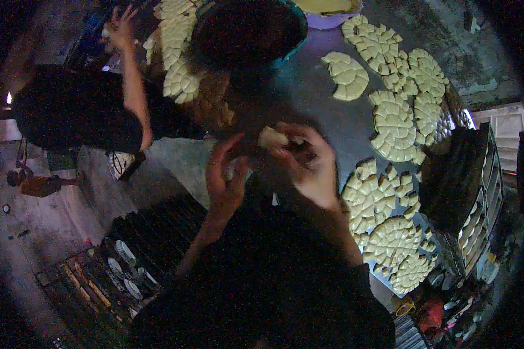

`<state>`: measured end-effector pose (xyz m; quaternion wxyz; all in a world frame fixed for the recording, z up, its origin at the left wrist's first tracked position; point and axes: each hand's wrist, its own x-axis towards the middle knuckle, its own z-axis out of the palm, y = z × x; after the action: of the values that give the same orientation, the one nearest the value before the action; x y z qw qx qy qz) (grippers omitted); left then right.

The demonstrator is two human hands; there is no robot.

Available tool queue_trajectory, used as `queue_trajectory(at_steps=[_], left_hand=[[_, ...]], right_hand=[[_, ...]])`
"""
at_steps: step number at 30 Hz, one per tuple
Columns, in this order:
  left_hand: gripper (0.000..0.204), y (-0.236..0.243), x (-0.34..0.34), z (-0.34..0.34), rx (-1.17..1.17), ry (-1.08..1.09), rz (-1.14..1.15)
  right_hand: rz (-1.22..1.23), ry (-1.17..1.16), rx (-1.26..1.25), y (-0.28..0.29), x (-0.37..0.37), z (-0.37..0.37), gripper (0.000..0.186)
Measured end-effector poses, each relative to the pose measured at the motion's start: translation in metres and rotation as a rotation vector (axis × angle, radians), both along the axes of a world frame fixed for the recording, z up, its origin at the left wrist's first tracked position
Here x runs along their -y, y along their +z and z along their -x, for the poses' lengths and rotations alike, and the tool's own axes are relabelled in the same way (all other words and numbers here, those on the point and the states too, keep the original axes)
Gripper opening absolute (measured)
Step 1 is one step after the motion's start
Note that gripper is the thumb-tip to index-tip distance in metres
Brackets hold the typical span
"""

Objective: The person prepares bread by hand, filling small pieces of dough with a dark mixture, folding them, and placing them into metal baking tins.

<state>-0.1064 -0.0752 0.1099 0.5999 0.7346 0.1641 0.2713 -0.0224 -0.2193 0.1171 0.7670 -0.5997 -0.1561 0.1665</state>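
Observation:
My right hand (314,166) is closed round a small pale lump of dough (272,138), pinched between thumb and fingers. Just to its left, my left hand (222,171) is apart from the lump, its fingers curved and spread with nothing visible in them. Both hands are over the near edge of a grey work table (314,110). Flat rounds of pale dough, cut into pieces, lie on the right, among them a partly used round (346,75) and a larger spread (384,227). Straight ahead stands a big basin (300,29) with a teal rim; its contents are dark.
A purple basin (330,22) holding something yellowish stands at the far side. More cut dough (177,41) lies at far left, beside a co-worker's outstretched arm (135,93). Dark racks (477,198) stand at right, stacked trays (157,232) at lower left. Another person (41,183) is farther left.

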Motion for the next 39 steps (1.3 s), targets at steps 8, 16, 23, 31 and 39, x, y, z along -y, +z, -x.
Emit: queue_trajectory(at_steps=[8, 16, 23, 31, 39], left_hand=[[0.032, 0.03, 0.069, -0.017, 0.222, -0.46, 0.055], [0.044, 0.021, 0.051, -0.045, 0.665, -0.576, -0.31], [0.038, -0.038, 0.023, -0.042, 0.098, -0.425, 0.375], [0.045, -0.065, -0.068, -0.073, -0.094, -0.3, 0.591], [0.024, -0.088, -0.122, -0.081, -0.289, -0.255, 0.314]], right_hand=[[0.056, -0.389, 0.18, 0.041, 0.082, 0.027, 0.026], [-0.059, -0.179, -0.144, 0.063, 0.041, 0.043, 0.063], [0.105, 0.076, 0.017, 0.063, -0.032, 0.006, 0.072], [0.564, 0.284, 0.427, 0.055, -0.137, -0.129, 0.019], [1.132, 0.703, 0.365, -0.047, -0.234, -0.239, 0.048]])
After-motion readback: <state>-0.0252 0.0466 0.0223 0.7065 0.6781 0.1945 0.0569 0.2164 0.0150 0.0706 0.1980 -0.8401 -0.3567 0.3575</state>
